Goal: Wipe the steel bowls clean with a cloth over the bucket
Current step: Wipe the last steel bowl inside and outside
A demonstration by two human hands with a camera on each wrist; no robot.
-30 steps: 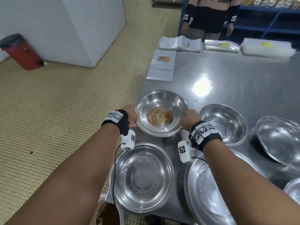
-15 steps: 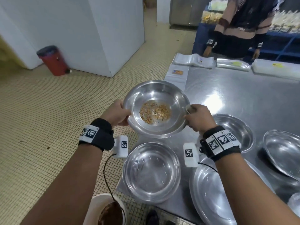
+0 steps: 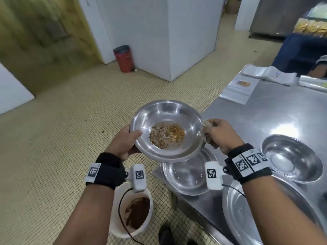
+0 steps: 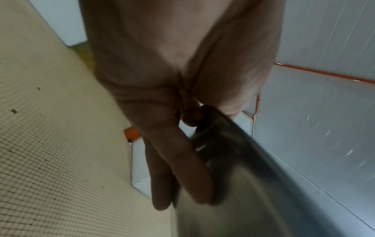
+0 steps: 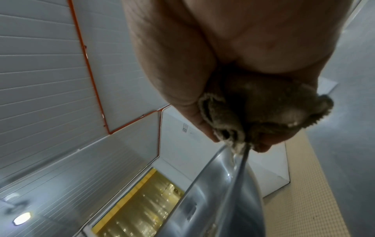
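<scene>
While I stand at the corner of the steel table point(image 3: 276, 119) on a small-tiled floor, my left hand point(image 3: 123, 142) grips the dirty bowl point(image 3: 167, 131) by its left rim, mouth up and nearly level. My right hand point(image 3: 221, 134) pinches the cloth point(image 3: 208, 124) against the opposite rim. Below sit the bucket point(image 3: 115, 218) and a clean bowl point(image 3: 187, 174).
</scene>
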